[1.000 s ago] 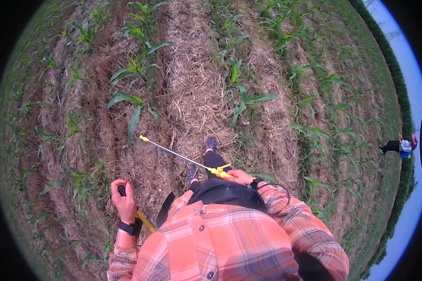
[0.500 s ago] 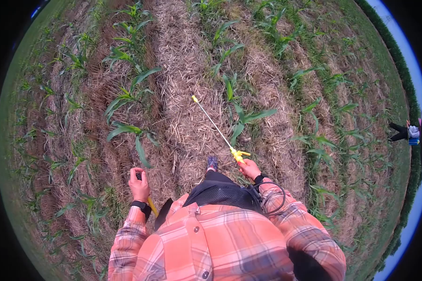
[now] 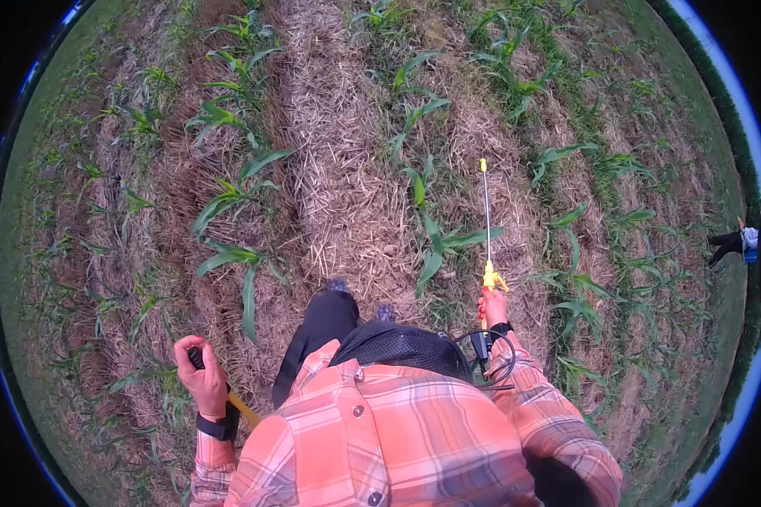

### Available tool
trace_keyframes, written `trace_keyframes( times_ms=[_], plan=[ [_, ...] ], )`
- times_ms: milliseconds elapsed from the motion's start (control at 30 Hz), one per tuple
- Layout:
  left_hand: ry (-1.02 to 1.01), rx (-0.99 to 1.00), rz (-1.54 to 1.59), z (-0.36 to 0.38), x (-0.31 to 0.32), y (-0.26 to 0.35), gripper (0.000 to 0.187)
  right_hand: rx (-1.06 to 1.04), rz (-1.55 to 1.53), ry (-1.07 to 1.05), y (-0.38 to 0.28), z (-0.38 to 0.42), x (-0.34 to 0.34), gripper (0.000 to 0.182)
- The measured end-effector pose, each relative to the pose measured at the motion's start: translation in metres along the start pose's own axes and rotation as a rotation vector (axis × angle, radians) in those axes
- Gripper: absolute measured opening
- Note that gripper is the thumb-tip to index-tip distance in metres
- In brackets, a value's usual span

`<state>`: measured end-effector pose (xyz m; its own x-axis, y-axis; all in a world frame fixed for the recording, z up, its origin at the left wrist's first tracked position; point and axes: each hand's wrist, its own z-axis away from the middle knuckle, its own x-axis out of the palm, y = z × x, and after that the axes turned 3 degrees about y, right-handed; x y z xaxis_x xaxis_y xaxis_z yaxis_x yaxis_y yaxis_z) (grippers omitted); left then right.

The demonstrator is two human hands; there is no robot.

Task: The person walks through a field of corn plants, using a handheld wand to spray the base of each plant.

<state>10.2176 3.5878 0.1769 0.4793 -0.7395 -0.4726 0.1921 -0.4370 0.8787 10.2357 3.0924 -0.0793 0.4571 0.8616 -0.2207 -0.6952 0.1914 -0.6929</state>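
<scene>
Head view: right hand (image 3: 493, 308) closed round spray wand (image 3: 488, 228); left hand (image 3: 203, 380), black handle (image 3: 196, 358).

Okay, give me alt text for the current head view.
The right hand holds a spray wand pointing ahead amid rows of young green plants; the left hand holds a black handle. An orange plaid shirt fills the foreground.

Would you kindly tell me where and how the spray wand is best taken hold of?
Probably by the yellow handle of the spray wand, coming from the body side, where the right hand grips it. The handle is thicker than the slim metal tube, which points forward, away from the body, with the yellow nozzle at its far tip.
</scene>
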Motion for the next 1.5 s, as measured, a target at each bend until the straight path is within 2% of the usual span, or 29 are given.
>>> trace_keyframes(
  times_ms=[67, 100, 167, 200, 300, 367, 533, 567, 667, 700, 733, 767, 800, 867, 933, 967, 1033, 1067, 1133, 1167, 1233, 1267, 1333, 1367, 1400, 1467, 1500],
  plan=[
    [-0.063, -0.005, -0.152, -0.034, 0.037, -0.049, 0.005, 0.047, 0.082, 0.015, -0.008, -0.009, 0.012, 0.022],
    [-0.079, 0.063, -0.18, -0.047, 0.063, -0.05, 0.005, 0.062, 0.101, -0.003, -0.015, -0.011, 0.02, 0.021],
    [-0.153, -0.001, -0.153, -0.07, 0.095, -0.07, 0.006, 0.04, 0.142, -0.028, -0.026, -0.017, 0.046, 0.021],
    [-0.142, 0.041, -0.187, -0.082, 0.104, -0.08, 0.006, 0.026, 0.195, -0.052, -0.033, -0.019, 0.057, 0.02],
    [-0.152, -0.054, -0.186, -0.118, 0.113, -0.098, 0.006, 0.033, 0.263, -0.165, -0.054, -0.025, 0.102, 0.019],
    [-0.103, 0.094, -0.194, -0.14, 0.121, -0.12, 0.006, 0.023, 0.346, -0.242, -0.069, -0.022, 0.136, 0.019],
    [-0.113, -0.016, -0.245, -0.191, 0.123, -0.125, 0.008, -0.097, 0.573, -0.49, -0.112, -0.009, 0.217, 0.022],
    [-0.113, 0.005, -0.222, -0.202, 0.122, -0.121, 0.008, -0.172, 0.629, -0.558, -0.118, -0.009, 0.231, 0.022],
    [-0.13, -0.009, -0.087, -0.223, 0.114, -0.101, 0.006, -0.197, 0.677, -0.75, -0.135, -0.008, 0.26, 0.022],
    [-0.132, 0.02, -0.083, -0.229, 0.103, -0.075, 0.006, -0.224, 0.706, -0.797, -0.134, -0.013, 0.267, 0.022],
    [-0.136, -0.057, -0.028, -0.232, 0.089, -0.074, 0.007, -0.175, 0.789, -0.853, -0.149, -0.011, 0.274, 0.026],
    [-0.096, -0.206, 0.085, -0.235, 0.076, -0.037, 0.007, -0.278, 0.817, -0.902, -0.155, -0.015, 0.279, 0.027],
    [-0.059, -0.156, 0.104, -0.237, 0.065, -0.028, 0.008, -0.38, 0.845, -0.953, -0.158, -0.018, 0.283, 0.029],
    [0.002, -0.186, 0.071, -0.246, 0.062, -0.007, 0.006, -0.328, 0.854, -1.017, -0.162, -0.036, 0.292, 0.031],
    [0.02, -0.116, -0.043, -0.262, 0.083, -0.033, 0.006, -0.359, 0.812, -1.047, -0.165, -0.056, 0.304, 0.032],
    [0.026, -0.048, -0.152, -0.271, 0.102, -0.05, 0.006, -0.37, 0.829, -1.04, -0.169, -0.068, 0.309, 0.033],
    [-0.001, -0.078, -0.274, -0.292, 0.147, -0.068, 0.006, -0.351, 0.885, -1.028, -0.187, -0.09, 0.317, 0.033],
    [0.017, -0.001, -0.283, -0.301, 0.166, -0.085, 0.006, -0.333, 0.931, -1.002, -0.196, -0.098, 0.325, 0.033],
    [-0.015, 0.05, -0.334, -0.319, 0.194, -0.078, 0.006, -0.351, 0.913, -0.956, -0.207, -0.122, 0.322, 0.031],
    [-0.018, 0.052, -0.336, -0.325, 0.201, -0.074, 0.006, -0.282, 0.847, -0.905, -0.216, -0.129, 0.32, 0.03],
    [-0.073, -0.108, -0.324, -0.341, 0.216, -0.068, 0.006, -0.228, 0.769, -0.782, -0.236, -0.144, 0.315, 0.029],
    [-0.079, -0.103, -0.325, -0.346, 0.225, -0.066, 0.006, -0.188, 0.681, -0.756, -0.243, -0.152, 0.31, 0.022],
    [-0.059, 0.038, -0.388, -0.355, 0.247, -0.068, 0.006, -0.216, 0.614, -0.665, -0.252, -0.172, 0.303, 0.022],
    [-0.06, 0.053, -0.398, -0.359, 0.254, -0.066, 0.006, -0.086, 0.527, -0.621, -0.272, -0.169, 0.3, 0.022],
    [-0.059, 0.051, -0.398, -0.362, 0.259, -0.063, 0.006, -0.137, 0.55, -0.582, -0.272, -0.184, 0.297, 0.022],
    [-0.089, -0.076, -0.363, -0.371, 0.264, -0.055, 0.007, -0.028, 0.392, -0.534, -0.29, -0.202, 0.292, 0.021],
    [-0.084, -0.076, -0.365, -0.376, 0.264, -0.05, 0.007, -0.051, 0.392, -0.455, -0.293, -0.213, 0.29, 0.021]
  ],
)
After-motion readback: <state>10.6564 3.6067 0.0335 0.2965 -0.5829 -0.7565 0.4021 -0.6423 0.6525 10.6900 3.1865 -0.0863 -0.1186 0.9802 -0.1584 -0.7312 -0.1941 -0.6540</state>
